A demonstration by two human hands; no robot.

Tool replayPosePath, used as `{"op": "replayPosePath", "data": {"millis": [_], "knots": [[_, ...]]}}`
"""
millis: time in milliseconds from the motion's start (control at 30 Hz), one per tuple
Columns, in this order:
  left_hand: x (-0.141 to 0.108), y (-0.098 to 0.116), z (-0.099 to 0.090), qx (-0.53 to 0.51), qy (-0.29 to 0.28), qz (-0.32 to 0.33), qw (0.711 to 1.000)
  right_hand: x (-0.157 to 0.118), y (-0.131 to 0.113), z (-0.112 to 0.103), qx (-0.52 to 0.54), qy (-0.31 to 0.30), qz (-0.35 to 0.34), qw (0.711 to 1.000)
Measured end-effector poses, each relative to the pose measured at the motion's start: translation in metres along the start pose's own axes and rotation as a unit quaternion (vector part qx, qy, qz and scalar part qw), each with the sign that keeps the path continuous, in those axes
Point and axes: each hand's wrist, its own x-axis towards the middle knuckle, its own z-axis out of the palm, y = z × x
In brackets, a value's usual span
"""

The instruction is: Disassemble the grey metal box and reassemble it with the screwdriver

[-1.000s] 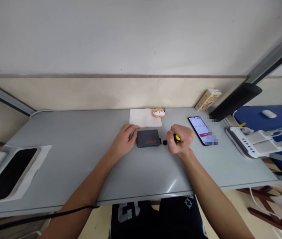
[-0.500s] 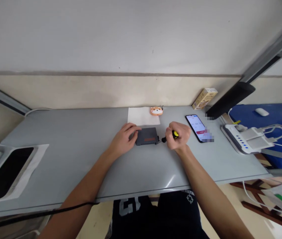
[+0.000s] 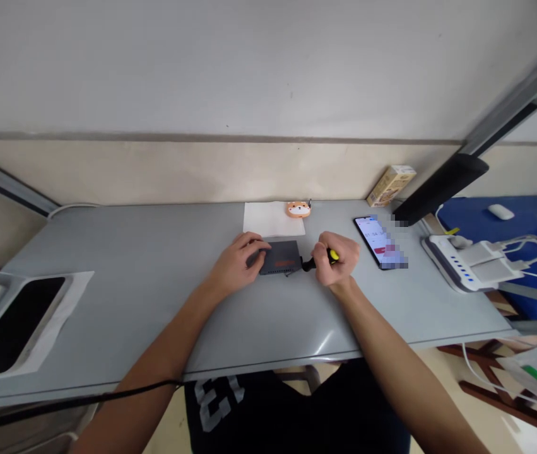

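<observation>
A dark grey box with reddish lettering (image 3: 283,257) lies flat on the grey table (image 3: 154,252). My left hand (image 3: 240,261) is closed round the box's left end, thumb at the front and fingers on top. My right hand (image 3: 335,258) is a fist round a black and yellow screwdriver (image 3: 310,264), just right of the box. The tool's thin shaft points left, along the box's front right corner; its tip is too small to make out.
White paper (image 3: 268,221) and an orange animal-faced case (image 3: 298,209) lie behind the box. To the right are a lit phone (image 3: 376,243), a carton (image 3: 390,186), a black cylinder (image 3: 443,189) and a power strip (image 3: 460,265). A tablet-like device (image 3: 15,328) lies left.
My right hand has moved slightly left with the screwdriver, whose shaft now reaches further along the box's front. My left hand has stayed on the box.
</observation>
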Motion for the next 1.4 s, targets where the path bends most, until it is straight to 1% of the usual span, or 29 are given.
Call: {"op": "replayPosePath", "data": {"millis": [67,133,200,367,533,633,767,867,933,1033,1167,1267,1333,1400], "knots": [[0.0,0.0,0.001,-0.002,-0.002,-0.005,1.0,-0.003,-0.005,0.005,0.001,-0.02,0.001,1.0],[0.001,0.0,0.002,-0.002,-0.003,-0.013,1.0,-0.006,-0.009,0.011,0.009,-0.043,-0.014,0.999],[0.001,-0.002,0.003,-0.002,-0.005,-0.018,1.0,-0.009,-0.013,0.017,0.024,-0.053,-0.03,0.998],[0.001,-0.006,0.004,-0.005,-0.006,-0.006,1.0,-0.012,-0.016,0.024,0.052,-0.051,-0.036,0.997],[0.002,-0.006,0.002,-0.004,-0.003,0.0,1.0,-0.013,-0.014,0.023,0.055,-0.031,-0.039,0.997],[0.003,-0.003,0.0,-0.005,-0.005,0.001,1.0,-0.012,-0.013,0.02,0.045,-0.027,-0.023,0.998],[0.003,0.003,-0.006,-0.011,-0.01,0.002,1.0,-0.01,-0.009,0.016,0.045,-0.006,0.035,0.998],[0.001,0.009,-0.009,-0.023,-0.029,0.019,0.999,-0.008,-0.004,0.014,0.06,0.035,0.104,0.992],[0.001,0.012,-0.008,-0.027,-0.044,0.032,0.998,-0.005,-0.001,0.013,0.063,0.066,0.153,0.984],[0.001,0.012,-0.003,-0.022,-0.044,0.039,0.998,-0.003,0.004,0.013,0.06,0.089,0.217,0.97],[0.002,0.005,0.004,-0.029,-0.029,0.038,0.998,0.0,0.008,0.016,0.071,0.096,0.269,0.956],[0.001,-0.003,0.004,-0.04,-0.026,0.034,0.998,0.002,0.012,0.017,0.081,0.105,0.304,0.943],[0.001,-0.01,0.001,-0.036,-0.018,0.015,0.999,0.004,0.018,0.017,0.085,0.114,0.329,0.933],[0.005,-0.018,-0.003,-0.018,0.001,-0.024,1.0,0.005,0.026,0.017,0.086,0.126,0.357,0.921]]}}
